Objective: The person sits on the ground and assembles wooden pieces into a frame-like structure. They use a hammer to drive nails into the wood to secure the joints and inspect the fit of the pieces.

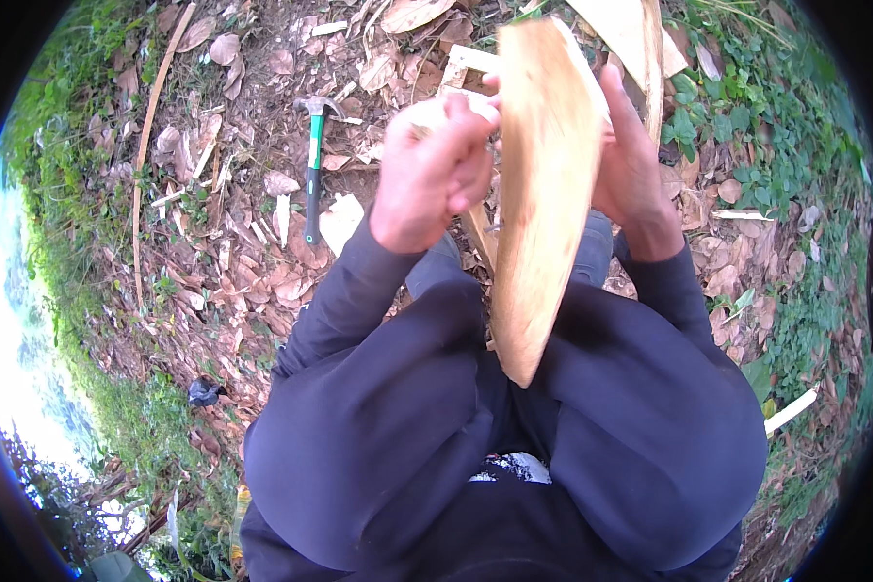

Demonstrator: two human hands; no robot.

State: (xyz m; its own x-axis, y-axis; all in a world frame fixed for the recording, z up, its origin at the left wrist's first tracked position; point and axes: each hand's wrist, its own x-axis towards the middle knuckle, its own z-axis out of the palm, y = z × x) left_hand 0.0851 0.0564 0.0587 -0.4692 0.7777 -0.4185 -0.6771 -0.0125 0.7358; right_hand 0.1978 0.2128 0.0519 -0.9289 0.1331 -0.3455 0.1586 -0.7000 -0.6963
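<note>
A long piece of pale yellow wood (545, 184), broad at the top and tapering to a blunt point, stands tilted between my knees with its lower end over my lap. My right hand (635, 179) grips its right edge, with some fingers hidden behind the wood. Close to the left edge is my left hand (435, 170), curled into a fist and a little blurred. Whatever sits inside that fist, if anything, I cannot make out.
A claw hammer (314, 170) with a green and black handle lies on the leaf-strewn ground to the left. Beyond it runs a long thin wood strip (150, 121). More pale wood (626, 39) lies at the far right, and wood chips are scattered about.
</note>
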